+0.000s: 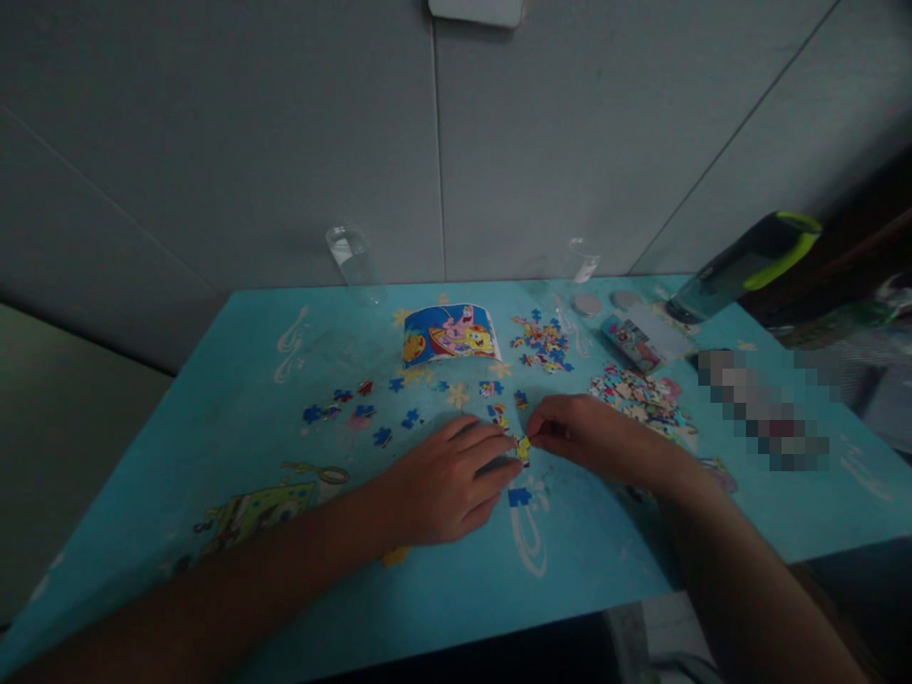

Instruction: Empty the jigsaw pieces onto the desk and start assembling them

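Note:
My left hand (446,480) lies on the blue cartoon tablecloth (214,418), its fingertips pinching a small yellow jigsaw piece (522,448). My right hand (580,432) meets it from the right, fingers pinched on the same piece. A loose blue piece (520,497) lies just below the hands. More blue pieces (363,413) are scattered to the left. A curled reference picture (448,334) stands behind, and a heap of mixed pieces (641,394) lies under my right forearm's far side.
Two clear plastic cups (351,255) stand at the table's far edge against a grey wall. A puzzle box (631,342), two round lids (588,304) and a dark bottle with a green handle (748,261) lie at the back right.

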